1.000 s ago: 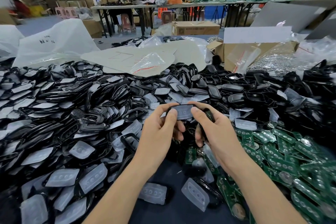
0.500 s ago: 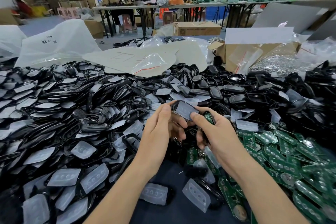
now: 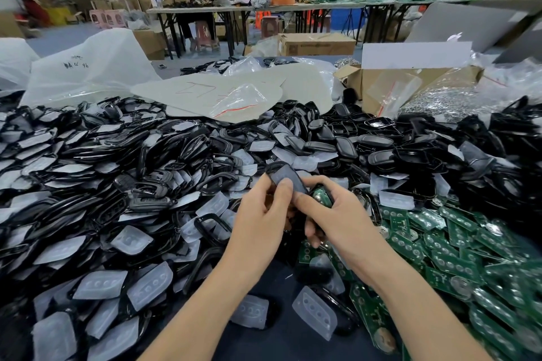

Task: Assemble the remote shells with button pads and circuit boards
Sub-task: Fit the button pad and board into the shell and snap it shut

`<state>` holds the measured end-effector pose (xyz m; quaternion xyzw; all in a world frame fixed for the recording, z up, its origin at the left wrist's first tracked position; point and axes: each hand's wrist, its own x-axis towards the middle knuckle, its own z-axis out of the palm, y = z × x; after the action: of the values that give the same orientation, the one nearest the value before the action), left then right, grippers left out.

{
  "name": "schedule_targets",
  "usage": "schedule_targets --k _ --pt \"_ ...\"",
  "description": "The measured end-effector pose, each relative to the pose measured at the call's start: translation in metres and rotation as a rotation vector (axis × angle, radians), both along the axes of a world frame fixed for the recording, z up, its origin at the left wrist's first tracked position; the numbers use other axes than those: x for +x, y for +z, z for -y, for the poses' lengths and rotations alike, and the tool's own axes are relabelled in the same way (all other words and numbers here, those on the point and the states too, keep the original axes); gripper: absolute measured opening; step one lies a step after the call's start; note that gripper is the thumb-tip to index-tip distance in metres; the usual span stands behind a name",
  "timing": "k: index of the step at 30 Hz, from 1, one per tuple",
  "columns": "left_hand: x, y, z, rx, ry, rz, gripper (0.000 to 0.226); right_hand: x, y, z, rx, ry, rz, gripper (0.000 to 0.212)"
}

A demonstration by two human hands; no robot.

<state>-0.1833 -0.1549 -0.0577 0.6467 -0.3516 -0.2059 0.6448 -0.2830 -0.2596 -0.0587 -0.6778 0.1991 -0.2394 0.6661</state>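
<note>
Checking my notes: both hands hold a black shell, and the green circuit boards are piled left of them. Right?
No. The head view shows the green circuit boards piled right of the hands. The left hand and right hand do hold the black shell.

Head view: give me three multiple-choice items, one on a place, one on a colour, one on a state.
1. The pile of circuit boards lies: A) at the person's left B) at the person's right C) inside a plastic bag.
2. The heaped shells are: A) white B) red C) black.
3. The left hand: A) pinches a shell B) lies flat C) holds a bag.
B: green boards cover the right side. C: the heap is black. A: its thumb presses the shell, while the right hand grips a second shell.
</note>
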Motion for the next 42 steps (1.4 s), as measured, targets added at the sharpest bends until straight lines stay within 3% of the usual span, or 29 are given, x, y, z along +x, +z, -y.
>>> schedule_targets --k 4,8,13,17,21,24,28,31,38,42 --pt "0.003 0.001 -0.002 -0.015 0.081 0.073 0.022 0.001 0.004 -0.004 0.051 0.029 -0.032 0.018" --pt "0.011 0.003 -0.004 -0.045 0.178 0.075 0.025 0.004 0.008 -0.004 0.338 -0.003 0.041 0.016" --pt "0.012 0.004 -0.005 -0.043 0.189 0.071 0.025 0.0 0.009 0.002 0.47 0.023 0.087 0.014" --pt "0.012 0.006 -0.006 -0.062 0.189 0.13 0.018 -0.003 0.007 0.004 0.389 0.089 0.073 0.02" --pt "0.011 0.008 -0.006 -0.085 0.194 0.169 0.031 -0.001 0.007 0.004 0.346 -0.032 0.046 0.052" --pt "0.011 0.005 -0.006 -0.082 0.197 0.219 0.047 -0.002 0.006 0.007 0.244 -0.034 0.034 0.041" --pt "0.012 0.001 -0.005 -0.035 0.164 0.244 0.047 0.0 0.008 0.007 0.252 -0.029 0.084 0.031" --pt "0.01 0.0 -0.004 0.005 0.117 0.259 0.048 0.001 0.009 0.006 0.253 -0.049 0.065 0.01" --pt "0.008 0.003 -0.004 0.011 0.101 0.243 0.038 0.002 0.015 0.002 0.284 -0.073 0.125 0.04" --pt "0.008 0.004 -0.003 0.002 0.104 0.268 0.032 0.001 0.016 0.001 0.3 -0.042 0.133 0.033"
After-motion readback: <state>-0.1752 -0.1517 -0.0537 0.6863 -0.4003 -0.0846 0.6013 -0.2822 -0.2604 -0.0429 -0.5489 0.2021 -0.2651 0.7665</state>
